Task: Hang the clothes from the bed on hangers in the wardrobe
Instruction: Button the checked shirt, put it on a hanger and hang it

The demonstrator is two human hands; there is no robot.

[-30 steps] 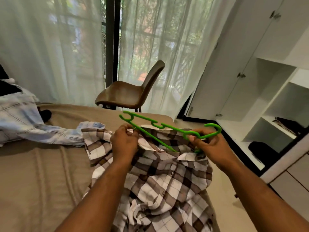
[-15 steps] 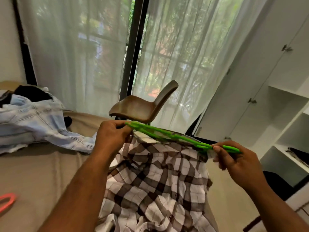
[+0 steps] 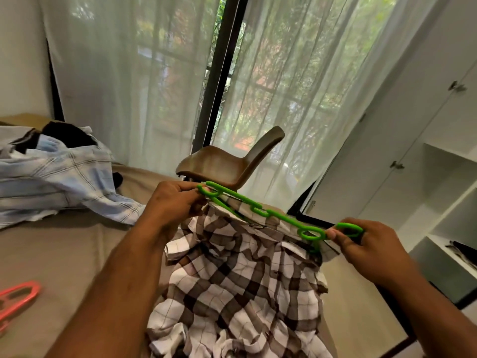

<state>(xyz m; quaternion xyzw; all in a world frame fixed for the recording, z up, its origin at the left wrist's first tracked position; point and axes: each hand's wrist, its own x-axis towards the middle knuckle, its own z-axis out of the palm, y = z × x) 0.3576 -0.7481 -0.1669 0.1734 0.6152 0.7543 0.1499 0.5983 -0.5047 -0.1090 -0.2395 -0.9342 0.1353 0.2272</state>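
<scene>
While the green hanger [image 3: 260, 208] lies lengthwise between them, our left hand [image 3: 173, 202] pinches its far end, our right hand [image 3: 367, 245] its near end; the checked shirt [image 3: 240, 277] drapes beneath, the wardrobe [image 3: 387, 161] nearer our right.
</scene>
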